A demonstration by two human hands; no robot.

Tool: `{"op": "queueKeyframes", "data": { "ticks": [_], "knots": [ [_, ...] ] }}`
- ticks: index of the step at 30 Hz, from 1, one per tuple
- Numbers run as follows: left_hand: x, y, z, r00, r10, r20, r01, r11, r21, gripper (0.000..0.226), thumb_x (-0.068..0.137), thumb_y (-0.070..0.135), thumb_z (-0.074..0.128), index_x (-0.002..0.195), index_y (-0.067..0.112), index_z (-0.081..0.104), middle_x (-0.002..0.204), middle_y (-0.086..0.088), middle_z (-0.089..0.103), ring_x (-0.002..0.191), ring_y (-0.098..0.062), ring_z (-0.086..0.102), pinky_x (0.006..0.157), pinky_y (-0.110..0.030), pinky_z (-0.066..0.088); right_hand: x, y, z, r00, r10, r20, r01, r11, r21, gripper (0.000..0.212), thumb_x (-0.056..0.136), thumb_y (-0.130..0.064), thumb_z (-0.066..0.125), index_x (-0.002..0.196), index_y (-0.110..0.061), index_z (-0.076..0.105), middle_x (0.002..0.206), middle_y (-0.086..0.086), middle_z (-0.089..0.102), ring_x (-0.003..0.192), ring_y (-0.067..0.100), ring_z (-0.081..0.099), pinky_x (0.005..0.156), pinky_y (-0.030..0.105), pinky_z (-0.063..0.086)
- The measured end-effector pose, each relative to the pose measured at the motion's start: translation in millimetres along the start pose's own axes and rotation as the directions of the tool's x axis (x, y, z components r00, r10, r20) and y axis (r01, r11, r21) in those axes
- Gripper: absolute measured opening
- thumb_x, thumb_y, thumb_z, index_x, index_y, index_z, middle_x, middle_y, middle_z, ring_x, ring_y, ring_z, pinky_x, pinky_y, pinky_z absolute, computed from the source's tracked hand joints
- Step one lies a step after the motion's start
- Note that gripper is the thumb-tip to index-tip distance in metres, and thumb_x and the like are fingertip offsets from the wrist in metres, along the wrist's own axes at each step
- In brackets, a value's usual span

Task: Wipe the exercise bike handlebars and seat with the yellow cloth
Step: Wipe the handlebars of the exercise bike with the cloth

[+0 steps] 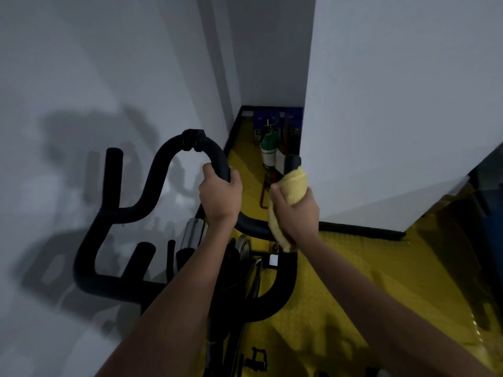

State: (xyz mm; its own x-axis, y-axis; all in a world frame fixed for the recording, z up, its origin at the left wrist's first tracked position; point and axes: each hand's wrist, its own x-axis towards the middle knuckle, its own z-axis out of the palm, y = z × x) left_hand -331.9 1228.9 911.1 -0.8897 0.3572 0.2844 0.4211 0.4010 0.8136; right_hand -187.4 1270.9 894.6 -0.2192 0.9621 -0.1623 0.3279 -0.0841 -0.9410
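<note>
Handlebars (152, 186) of the exercise bike, black and padded, fill the middle of the head view, their curved loop rising toward a grey wall (81, 77) on the left. The left hand (220, 197) has its fingers curled round the right side of that loop, gripping the bar from above. Just beside it, the right hand (295, 210) clutches the yellow cloth (292, 186), with the fingers wrapped over the cloth and the cloth wrapped round the upright right-hand grip (292, 161), whose dark tip pokes out above the bunched fabric. A loose tail of the cloth hangs down below the wrist, against the lower bar. Both forearms reach in from the bottom edge. Beneath the bars the bike frame (245, 268) and a chrome post (193, 235) show dimly. The floor (340, 281) is yellow and textured. In the far corner, near a white partition (394, 118), stands a green bottle (268, 151) beside blue crates (266, 118). The seat cannot be seen.
</note>
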Motion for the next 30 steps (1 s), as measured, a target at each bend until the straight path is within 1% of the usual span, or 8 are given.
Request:
{"op": "queueKeyframes", "data": {
  "ticks": [4, 8, 11, 15, 20, 24, 28, 30],
  "knots": [
    [1.6, 0.3, 1.9, 1.000, -0.005, 0.000, 0.005, 1.000, -0.010, 0.024, 0.092, 0.035, 0.059, 0.097, 0.012, 0.053, 0.067, 0.003, 0.059, 0.054, -0.009, 0.059, 0.044, -0.023, 0.043, 35.0, -29.4, 9.3, 0.988, -0.082, -0.127, 0.091, 0.994, 0.067, 0.055, 0.078, -0.069, 0.066, 0.108, -0.024, 0.056, 0.090, -0.010, 0.064, 0.080, 0.007, 0.063, 0.066, 0.029, 0.052],
    [2.6, 2.1, 0.8, 1.000, -0.014, 0.000, 0.014, 1.000, -0.014, 0.023, 0.092, 0.035, 0.059, 0.097, 0.014, 0.054, 0.068, 0.004, 0.060, 0.054, -0.006, 0.058, 0.043, -0.019, 0.042, 40.3, -22.4, 3.4, 0.999, 0.000, 0.048, -0.011, 0.978, 0.211, 0.056, 0.078, -0.069, 0.067, 0.105, -0.020, 0.066, 0.091, -0.003, 0.073, 0.082, 0.016, 0.071, 0.070, 0.033, 0.060],
    [-2.1, 2.6, 0.1, 1.000, -0.003, 0.007, 0.003, 1.000, -0.007, 0.022, 0.092, 0.035, 0.059, 0.097, 0.014, 0.053, 0.068, 0.005, 0.059, 0.053, -0.003, 0.057, 0.042, -0.015, 0.037, 27.0, -10.8, -7.3, 0.985, 0.028, 0.170, -0.070, 0.966, 0.247, 0.051, 0.082, -0.065, 0.065, 0.097, -0.016, 0.068, 0.083, 0.000, 0.075, 0.072, 0.016, 0.074, 0.060, 0.029, 0.059],
    [-3.9, 0.5, 1.6, 1.000, 0.004, 0.010, -0.003, 1.000, -0.010, 0.023, 0.091, 0.036, 0.058, 0.095, 0.015, 0.053, 0.068, 0.004, 0.060, 0.054, -0.008, 0.059, 0.044, -0.025, 0.047, -14.1, 25.2, -14.9, 0.952, 0.151, 0.267, -0.206, 0.960, 0.189, 0.063, 0.077, -0.074, 0.062, 0.098, -0.015, 0.069, 0.087, 0.005, 0.076, 0.077, 0.019, 0.074, 0.062, 0.027, 0.057],
    [-6.6, 2.5, 1.1, 1.000, 0.015, 0.006, -0.015, 1.000, 0.004, 0.022, 0.091, 0.035, 0.059, 0.095, 0.014, 0.053, 0.067, 0.004, 0.059, 0.053, -0.010, 0.059, 0.043, -0.025, 0.045, -70.6, 56.8, -23.5, 0.892, 0.293, 0.344, -0.372, 0.908, 0.192, 0.065, 0.076, -0.072, 0.064, 0.101, -0.012, 0.071, 0.089, 0.006, 0.076, 0.081, 0.022, 0.074, 0.068, 0.032, 0.060],
    [-7.3, 0.2, 1.3, 1.000, 0.022, 0.009, -0.022, 1.000, 0.008, 0.023, 0.091, 0.037, 0.058, 0.093, 0.015, 0.052, 0.067, 0.002, 0.059, 0.054, -0.013, 0.059, 0.046, -0.028, 0.048, -98.4, 71.7, -16.2, 0.918, 0.280, 0.279, -0.336, 0.925, 0.176, 0.069, 0.070, -0.079, 0.063, 0.099, -0.017, 0.070, 0.085, 0.001, 0.076, 0.080, 0.018, 0.074, 0.078, 0.041, 0.061],
    [-3.9, -0.1, -1.3, 1.000, 0.012, -0.004, -0.012, 1.000, 0.002, 0.022, 0.093, 0.036, 0.056, 0.095, 0.014, 0.052, 0.069, 0.002, 0.059, 0.056, -0.013, 0.059, 0.047, -0.027, 0.046, -84.3, 56.4, -6.7, 0.986, 0.142, 0.090, -0.154, 0.978, 0.143, 0.049, 0.084, -0.071, 0.053, 0.110, -0.030, 0.060, 0.084, -0.007, 0.072, 0.074, 0.004, 0.068, 0.060, 0.021, 0.053],
    [-2.4, 0.1, -1.2, 1.000, 0.011, -0.007, -0.011, 1.000, 0.002, 0.023, 0.093, 0.035, 0.057, 0.095, 0.013, 0.051, 0.069, 0.001, 0.059, 0.056, -0.013, 0.058, 0.046, -0.025, 0.043, -64.8, 44.3, -2.0, 0.993, 0.117, 0.023, -0.119, 0.984, 0.132, 0.041, 0.090, -0.065, 0.051, 0.110, -0.030, 0.057, 0.085, -0.008, 0.069, 0.075, 0.005, 0.067, 0.057, 0.019, 0.048]
  ]
}}
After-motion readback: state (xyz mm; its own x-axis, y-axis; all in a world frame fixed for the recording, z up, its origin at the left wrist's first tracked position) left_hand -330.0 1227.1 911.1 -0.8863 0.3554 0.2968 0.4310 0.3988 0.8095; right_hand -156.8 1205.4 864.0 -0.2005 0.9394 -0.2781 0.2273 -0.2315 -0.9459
